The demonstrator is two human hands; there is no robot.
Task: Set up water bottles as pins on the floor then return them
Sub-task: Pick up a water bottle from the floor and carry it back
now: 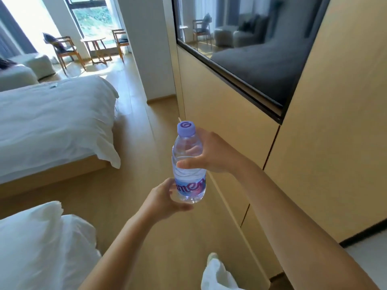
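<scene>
Premises: hotel-type bedroom. Two white-linen beds (52, 122), wall-mounted television (251, 49) in wood panelling, armchairs (65, 51) and small table (94, 41) beside the window (92, 15).

Floor (134, 126) strip between bed (52, 122) and cabinet (230, 114) is open — bed left, cabinet right, chairs (65, 49) far end.

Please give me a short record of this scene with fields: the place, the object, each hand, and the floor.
place: bedroom with two beds, wood floor, TV in the wall
object: bottle, clear, purple cap, upright, held in the air
left hand: grips the bottle's base
right hand: grips the bottle's upper part
floor: no bottles seen standing on it
</scene>
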